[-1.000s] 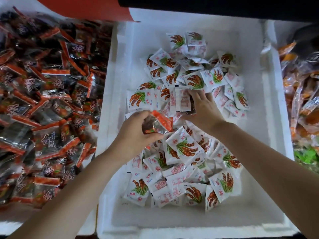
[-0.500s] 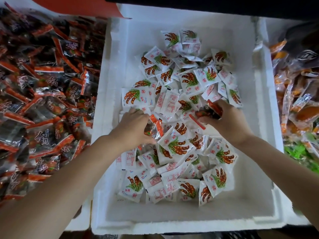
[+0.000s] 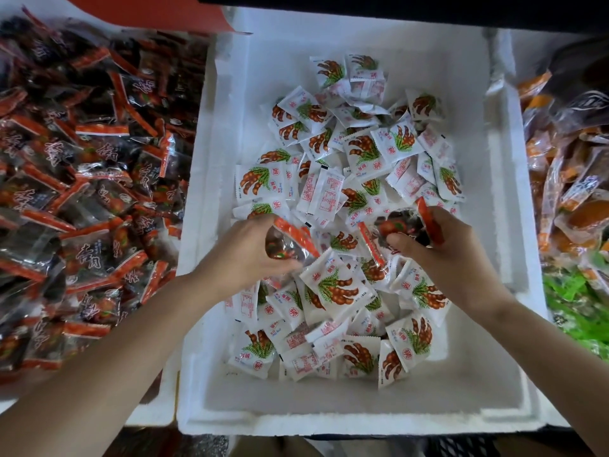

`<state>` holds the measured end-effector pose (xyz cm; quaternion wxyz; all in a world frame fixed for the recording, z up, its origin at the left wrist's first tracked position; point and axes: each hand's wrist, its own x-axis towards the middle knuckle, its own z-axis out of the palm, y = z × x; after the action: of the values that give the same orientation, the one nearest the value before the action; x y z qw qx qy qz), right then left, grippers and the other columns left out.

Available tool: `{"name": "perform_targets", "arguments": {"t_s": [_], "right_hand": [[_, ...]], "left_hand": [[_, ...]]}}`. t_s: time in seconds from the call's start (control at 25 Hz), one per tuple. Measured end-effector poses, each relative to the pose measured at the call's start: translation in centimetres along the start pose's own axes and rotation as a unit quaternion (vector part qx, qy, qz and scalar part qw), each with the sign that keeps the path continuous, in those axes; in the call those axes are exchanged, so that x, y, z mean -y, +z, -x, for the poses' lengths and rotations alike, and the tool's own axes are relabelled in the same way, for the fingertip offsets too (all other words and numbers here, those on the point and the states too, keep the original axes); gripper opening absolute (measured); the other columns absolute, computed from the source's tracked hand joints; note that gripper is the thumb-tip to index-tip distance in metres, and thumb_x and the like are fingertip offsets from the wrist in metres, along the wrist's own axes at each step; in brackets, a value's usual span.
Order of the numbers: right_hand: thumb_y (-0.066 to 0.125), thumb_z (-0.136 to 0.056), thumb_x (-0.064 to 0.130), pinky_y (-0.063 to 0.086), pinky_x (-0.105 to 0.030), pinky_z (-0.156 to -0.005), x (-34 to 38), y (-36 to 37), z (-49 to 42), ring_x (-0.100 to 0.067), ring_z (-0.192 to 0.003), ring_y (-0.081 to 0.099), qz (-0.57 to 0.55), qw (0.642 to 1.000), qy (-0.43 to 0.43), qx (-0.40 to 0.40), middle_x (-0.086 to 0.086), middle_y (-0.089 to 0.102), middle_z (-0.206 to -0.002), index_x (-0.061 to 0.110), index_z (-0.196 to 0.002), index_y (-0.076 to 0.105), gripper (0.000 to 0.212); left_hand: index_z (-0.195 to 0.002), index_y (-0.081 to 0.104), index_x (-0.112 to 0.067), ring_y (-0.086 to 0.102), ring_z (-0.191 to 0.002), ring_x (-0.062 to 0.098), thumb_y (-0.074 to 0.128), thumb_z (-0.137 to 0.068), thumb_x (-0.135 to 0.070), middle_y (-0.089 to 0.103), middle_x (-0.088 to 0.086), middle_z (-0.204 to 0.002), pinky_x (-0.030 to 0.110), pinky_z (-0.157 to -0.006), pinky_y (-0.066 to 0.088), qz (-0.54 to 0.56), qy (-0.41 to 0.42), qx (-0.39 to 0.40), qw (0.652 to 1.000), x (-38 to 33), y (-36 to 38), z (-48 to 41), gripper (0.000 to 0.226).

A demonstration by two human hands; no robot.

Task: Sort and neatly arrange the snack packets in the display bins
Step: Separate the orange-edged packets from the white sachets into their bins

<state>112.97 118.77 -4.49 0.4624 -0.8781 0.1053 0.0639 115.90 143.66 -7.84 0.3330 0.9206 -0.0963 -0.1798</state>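
You are looking down into a white foam bin (image 3: pixel 224 179) that holds a loose heap of white snack packets (image 3: pixel 336 291) printed with brown pods and green leaves. Your left hand (image 3: pixel 244 255) is curled around a clear, dark packet with red edges (image 3: pixel 286 242), pinching it just above the heap. Your right hand (image 3: pixel 438 252) is closed on a second stray packet of the same kind (image 3: pixel 400 225), thumb pressed on its front, with one red edge sticking up past your fingers. These two do not belong here; they match the dark red-edged packets (image 3: pixel 85 179) filling the bin on your left. A third bin on your right holds orange packets (image 3: pixel 566 192). The next move is probably to carry both strays over the foam wall to the left bin. The packets look slick and crinkly, so a loose pinch could drop one back into the white heap, where it may slide under and hide. Your right hand must cross the whole bin, and a low forearm could drag white packets along or scatter the pile.
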Motion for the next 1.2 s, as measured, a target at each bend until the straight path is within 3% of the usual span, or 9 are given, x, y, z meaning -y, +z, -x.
{"name": "perform_targets", "arguments": {"t_s": [0.12, 0.24, 0.48, 0.72, 0.8, 0.88, 0.96, 1.08, 1.2], "right_hand": [[0.068, -0.082, 0.02, 0.052, -0.015, -0.063, 1.1, 0.0, 0.3, -0.007, -0.074, 0.067, -0.089, 0.995, -0.007, 0.047, 0.009, 0.068, -0.085, 0.027, -0.087, 0.056, 0.015], [0.063, -0.082, 0.025, 0.051, -0.019, -0.072, 2.4, 1.0, 0.8, -0.006, -0.083, 0.065, -0.097, 0.987, -0.05, 0.119, 0.009, 0.065, -0.093, 0.033, -0.096, 0.048, 0.022], [0.066, -0.083, 0.017, 0.05, -0.015, -0.073, 4.2, 3.6, 0.2, -0.002, -0.082, 0.062, -0.11, 0.972, -0.098, 0.182, 0.009, 0.063, -0.093, 0.034, -0.099, 0.056, 0.025], [0.059, -0.088, 0.017, 0.052, -0.015, -0.077, 3.7, 5.5, 1.0, -0.007, -0.092, 0.062, -0.079, 0.97, -0.143, 0.182, 0.0, 0.056, -0.113, 0.042, -0.111, 0.052, 0.034], [0.052, -0.093, 0.013, 0.05, -0.013, -0.082, 3.0, 5.2, 1.7, -0.001, -0.099, 0.061, -0.112, 0.976, -0.128, 0.135, 0.003, 0.054, -0.12, 0.035, -0.121, 0.05, 0.035], [0.051, -0.094, 0.022, 0.044, -0.019, -0.098, 1.1, 5.0, 2.6, 0.004, -0.115, 0.049, 0.0, 0.98, -0.188, 0.06, 0.011, 0.049, -0.127, 0.031, -0.129, 0.045, 0.037], [0.047, -0.09, 0.047, 0.032, -0.041, -0.111, -1.5, 6.3, 3.7, -0.009, -0.134, 0.028, 0.288, 0.896, -0.332, 0.062, 0.009, 0.039, -0.139, 0.031, -0.138, 0.037, 0.051], [0.042, -0.084, 0.064, 0.013, -0.057, -0.112, -5.1, 9.3, 2.5, -0.033, -0.14, 0.015, 0.514, 0.653, -0.518, 0.204, -0.005, 0.034, -0.149, 0.029, -0.142, 0.03, 0.069], [0.036, -0.089, 0.058, 0.01, -0.057, -0.113, -4.7, 9.8, -2.4, -0.036, -0.141, 0.015, 0.544, 0.585, -0.565, 0.206, -0.008, 0.029, -0.15, 0.027, -0.144, 0.029, 0.064]], "left_hand": [[-0.099, 0.067, -0.025, 0.068, -0.081, 0.02, 0.075, -0.078, -0.021, 0.073, -0.002, -0.092, 0.033, -0.07, 0.058, 0.273, -0.029, -0.102, 0.956, -1.9, -1.0, 0.8, 0.023], [-0.095, 0.069, -0.025, 0.071, -0.081, 0.008, 0.068, -0.084, -0.019, 0.075, -0.007, -0.088, 0.021, -0.066, 0.056, 0.447, -0.093, -0.151, 0.877, -4.3, -1.0, 1.4, 0.013], [-0.118, 0.059, -0.027, 0.067, -0.104, 0.017, 0.059, -0.077, -0.055, 0.071, -0.003, -0.109, 0.047, -0.097, 0.05, 0.509, -0.194, -0.042, 0.837, -5.5, 1.1, 3.5, 0.05], [-0.113, 0.061, -0.022, 0.068, -0.1, 0.014, 0.075, -0.07, -0.036, 0.073, -0.003, -0.103, 0.039, -0.09, 0.052, 0.479, -0.115, -0.055, 0.868, -4.1, 0.6, 5.0, 0.048], [-0.113, 0.059, -0.02, 0.069, -0.096, 0.01, 0.074, -0.065, -0.035, 0.073, -0.005, -0.1, 0.034, -0.085, 0.052, 0.469, -0.123, -0.09, 0.87, -3.5, 0.3, 5.5, 0.053], [-0.114, 0.059, -0.015, 0.07, -0.094, 0.01, 0.076, -0.071, -0.028, 0.073, -0.003, -0.1, 0.033, -0.086, 0.053, 0.446, -0.12, -0.129, 0.877, -2.9, -0.3, 5.7, 0.049], [-0.113, 0.06, -0.014, 0.07, -0.092, 0.009, 0.075, -0.077, -0.019, 0.074, -0.002, -0.098, 0.029, -0.086, 0.054, 0.429, -0.117, -0.167, 0.88, -2.2, -1.0, 6.1, 0.04], [-0.103, 0.061, -0.021, 0.07, -0.084, 0.004, 0.073, -0.079, -0.014, 0.074, -0.009, -0.09, 0.014, -0.071, 0.052, 0.426, -0.116, -0.21, 0.872, -1.4, -1.8, 6.4, 0.027], [-0.107, 0.061, -0.019, 0.069, -0.082, 0.001, 0.074, -0.079, -0.017, 0.074, -0.01, -0.09, 0.009, -0.067, 0.05, 0.418, -0.123, -0.211, 0.875, -1.1, -1.8, 6.7, 0.031]]}}
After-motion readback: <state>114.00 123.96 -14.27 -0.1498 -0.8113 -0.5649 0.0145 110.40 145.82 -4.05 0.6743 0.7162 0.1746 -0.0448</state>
